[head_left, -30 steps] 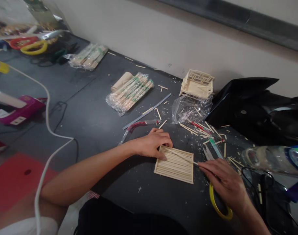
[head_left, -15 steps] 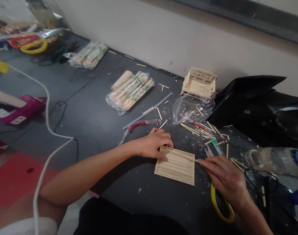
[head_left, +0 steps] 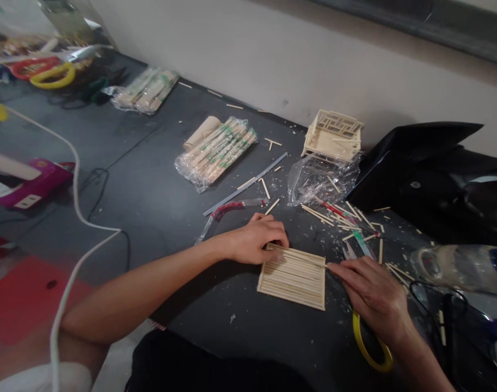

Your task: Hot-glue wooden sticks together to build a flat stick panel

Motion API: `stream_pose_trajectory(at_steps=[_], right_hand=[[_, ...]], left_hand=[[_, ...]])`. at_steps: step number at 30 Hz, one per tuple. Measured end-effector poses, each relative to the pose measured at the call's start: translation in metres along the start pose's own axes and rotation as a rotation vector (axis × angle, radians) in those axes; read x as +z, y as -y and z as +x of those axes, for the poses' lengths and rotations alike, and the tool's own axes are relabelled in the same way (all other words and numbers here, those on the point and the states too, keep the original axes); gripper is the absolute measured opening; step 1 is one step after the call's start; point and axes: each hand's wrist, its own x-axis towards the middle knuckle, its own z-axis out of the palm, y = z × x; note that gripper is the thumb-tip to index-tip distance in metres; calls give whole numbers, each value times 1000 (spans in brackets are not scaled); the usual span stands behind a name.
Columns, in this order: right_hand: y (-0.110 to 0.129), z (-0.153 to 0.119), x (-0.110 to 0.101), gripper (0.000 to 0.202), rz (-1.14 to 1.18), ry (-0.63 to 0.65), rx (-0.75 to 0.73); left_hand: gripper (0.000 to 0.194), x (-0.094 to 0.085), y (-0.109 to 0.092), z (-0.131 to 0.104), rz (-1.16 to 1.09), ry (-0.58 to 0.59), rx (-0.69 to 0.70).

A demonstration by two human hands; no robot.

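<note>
A small rectangular panel of thin wooden sticks [head_left: 293, 283], framed at its edges, lies flat on the dark table. My left hand [head_left: 260, 238] grips its upper left corner, thumb on top and fingers curled at the far edge. A thin wooden stick [head_left: 305, 258] lies across the panel's upper rows. At the right edge, my right hand [head_left: 373, 294] pinches the end of that stick between thumb and forefinger. Yellow-handled scissors [head_left: 364, 348] lie under my right hand, partly hidden by it, with the blades showing beyond the fingers.
Loose sticks [head_left: 319, 215] and scraps are strewn beyond the panel. Farther back are a small wooden stick model [head_left: 332, 136], wrapped stick bundles [head_left: 221, 152] and a grey strip [head_left: 248, 182]. A black bag [head_left: 411, 169] and a clear bottle [head_left: 456, 267] are at right; a white cable [head_left: 79, 201] crosses the left.
The right hand has shifted very slightly left with the stick's end, and the stick sits closer to the panel's upper edge. My left hand stays in place.
</note>
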Motion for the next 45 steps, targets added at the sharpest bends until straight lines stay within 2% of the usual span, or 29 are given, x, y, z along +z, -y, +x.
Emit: stream_pose_trajectory(at_steps=[5,15,20,23,26,29,32,35,38,39,42,45], right_hand=[[-1,0,3,35,-26,-7,14],[-4,-1,15,29,-65,-6,58],[-5,-2,18,26,-70,-30,40],[-7,-3,21,25,-91,-67,22],[-8,-4,25,27,-89,-63,28],[-8,-3,27,27,-84,-48,48],[-3,-4,20,27,-113,-53,80],[9,-23,1,26,-209,-53,199],[28,-61,-15,29,-287,-44,378],[35,-75,-16,34,-299,1,418],[48,-107,-8,45,-324,6,604],[48,-118,7,46,-196,-7,752]], left_hand=[[6,2,-1,2,-9,-30,-15],[12,5,0,7,10,-50,-31],[11,6,-10,10,152,-86,-68],[7,15,-20,15,314,-189,-56],[10,30,-29,27,341,-207,23],[10,43,-33,42,388,-216,49],[9,50,-33,52,399,-188,34],[11,53,-30,55,353,-211,33],[15,54,-26,54,306,-239,66],[15,54,-25,54,293,-243,73],[16,55,-23,53,260,-246,82],[18,54,-23,53,237,-246,84]])
